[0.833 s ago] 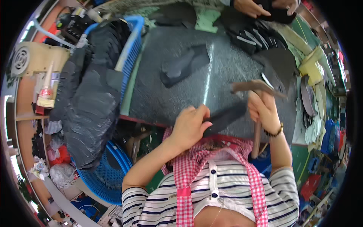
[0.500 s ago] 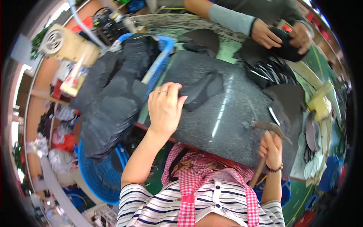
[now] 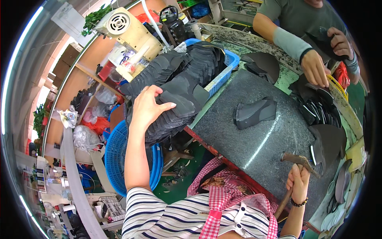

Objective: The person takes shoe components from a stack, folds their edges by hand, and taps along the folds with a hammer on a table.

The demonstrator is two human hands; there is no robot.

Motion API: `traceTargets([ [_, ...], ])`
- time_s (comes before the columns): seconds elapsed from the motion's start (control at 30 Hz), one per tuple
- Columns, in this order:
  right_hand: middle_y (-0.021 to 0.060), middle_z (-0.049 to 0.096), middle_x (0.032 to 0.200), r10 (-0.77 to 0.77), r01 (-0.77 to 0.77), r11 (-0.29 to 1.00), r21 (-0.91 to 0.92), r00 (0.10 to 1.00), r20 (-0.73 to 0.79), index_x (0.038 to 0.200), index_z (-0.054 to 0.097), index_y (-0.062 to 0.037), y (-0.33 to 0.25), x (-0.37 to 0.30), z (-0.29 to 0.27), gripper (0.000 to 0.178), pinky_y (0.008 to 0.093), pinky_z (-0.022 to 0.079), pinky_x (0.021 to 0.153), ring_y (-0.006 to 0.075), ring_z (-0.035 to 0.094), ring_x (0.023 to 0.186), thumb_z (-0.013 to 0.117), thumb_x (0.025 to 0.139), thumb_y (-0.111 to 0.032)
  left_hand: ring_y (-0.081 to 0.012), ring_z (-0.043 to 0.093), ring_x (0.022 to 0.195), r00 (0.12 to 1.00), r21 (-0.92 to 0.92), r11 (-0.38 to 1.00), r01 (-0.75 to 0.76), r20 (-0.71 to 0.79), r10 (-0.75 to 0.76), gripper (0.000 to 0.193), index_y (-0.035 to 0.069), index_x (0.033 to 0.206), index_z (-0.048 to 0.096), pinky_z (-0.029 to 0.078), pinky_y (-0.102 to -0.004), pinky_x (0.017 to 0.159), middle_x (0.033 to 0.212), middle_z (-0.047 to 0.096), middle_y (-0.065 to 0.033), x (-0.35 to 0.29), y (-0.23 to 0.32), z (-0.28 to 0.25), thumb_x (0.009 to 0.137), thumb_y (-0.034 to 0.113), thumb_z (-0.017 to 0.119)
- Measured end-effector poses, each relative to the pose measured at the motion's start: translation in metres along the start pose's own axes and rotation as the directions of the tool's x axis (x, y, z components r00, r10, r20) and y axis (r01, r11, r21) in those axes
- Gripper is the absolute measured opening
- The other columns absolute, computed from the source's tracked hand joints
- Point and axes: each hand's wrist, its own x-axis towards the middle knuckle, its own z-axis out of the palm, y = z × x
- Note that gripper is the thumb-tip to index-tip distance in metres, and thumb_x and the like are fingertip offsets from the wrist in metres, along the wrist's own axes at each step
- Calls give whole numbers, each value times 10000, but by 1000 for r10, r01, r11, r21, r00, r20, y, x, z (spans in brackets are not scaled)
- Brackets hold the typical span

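Observation:
My left hand [image 3: 147,106] is over a large pile of dark shaped pieces [image 3: 179,93], thumb spread away from the fingers. It looks empty; whether the fingertips touch the pile I cannot tell. My right hand [image 3: 297,180] is closed around the wooden handle of a hammer [image 3: 299,160], just below its metal head. The hammer is held low over the near right part of a dark, flat slab [image 3: 223,115]. Near the slab's middle lie a few flat, dark pieces [image 3: 254,113], stacked and touched by neither hand.
The pile fills a blue basket [image 3: 229,71] at the slab's left. Below it stands a round blue basket [image 3: 115,153]. A beige machine [image 3: 133,34] is at the upper left. Across the table, a co-worker's hand [image 3: 315,67] is near more dark pieces [image 3: 318,107].
My left hand has gone from beside the pieces on the slab to the pile at the left. The view has swung left. My right hand keeps the hammer; the co-worker's hands have moved apart.

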Motion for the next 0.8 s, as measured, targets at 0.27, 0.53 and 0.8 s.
traceTargets([
  [0.27,-43,375,611,2,1,996,-87,999,37,1058,454,-69,2,-3,-2,159,198,322,379,37,340,444,515,991,-200,-231,606,852,884,-322,894,-310,248,396,366,87,994,718,487,-340,752,898,597,-74,11,-14,-4,644,134,814],
  [0.53,-35,460,645,87,-81,993,-88,994,71,1059,489,-40,8,-3,2,147,202,348,394,39,420,469,542,963,-138,-228,587,718,810,-329,818,-472,204,550,182,82,894,749,461,-334,641,745,568,-71,8,-20,10,714,105,747],
  [0.8,-57,458,656,41,-11,991,-132,974,225,1131,517,-28,17,-1,10,204,197,345,429,25,417,505,542,973,-154,-206,624,628,923,-324,867,-378,-56,382,37,31,872,645,466,-306,586,709,607,-106,-10,-10,21,854,44,615],
])
